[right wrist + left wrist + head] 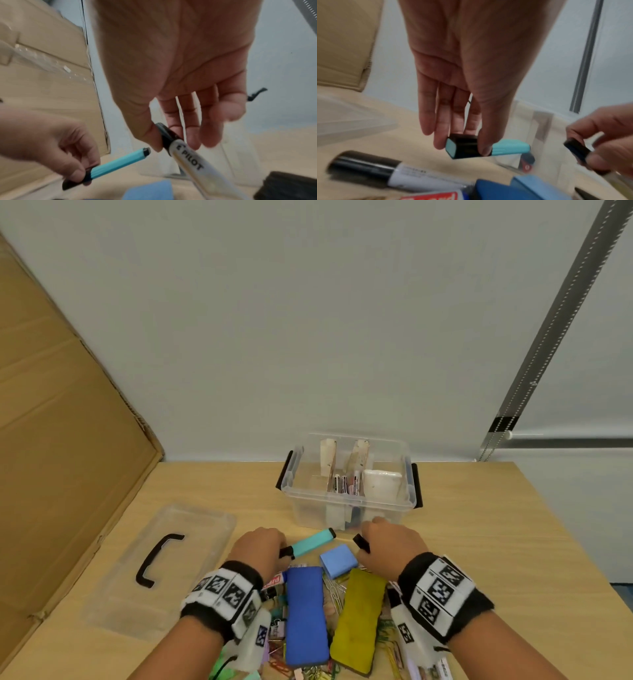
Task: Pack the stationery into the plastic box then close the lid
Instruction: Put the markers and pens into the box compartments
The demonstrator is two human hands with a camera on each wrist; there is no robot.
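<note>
Both hands hold pens just in front of the open plastic box [349, 494].
Left hand [257, 549] pinches a turquoise highlighter [310, 542] by its black end; right hand [390, 546] pinches a white Pilot marker [190, 161], probably by its cap.

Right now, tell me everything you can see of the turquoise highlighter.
The turquoise highlighter is a short, flattish plastic pen with a ribbed turquoise barrel, a black cap with a turquoise end face, and a small black tip at the other end. The left hand pinches it by the black cap, thumb against fingers. It is held roughly level just in front of the clear plastic box, its free end pointing toward the right hand. Nothing else visibly touches it.
</note>
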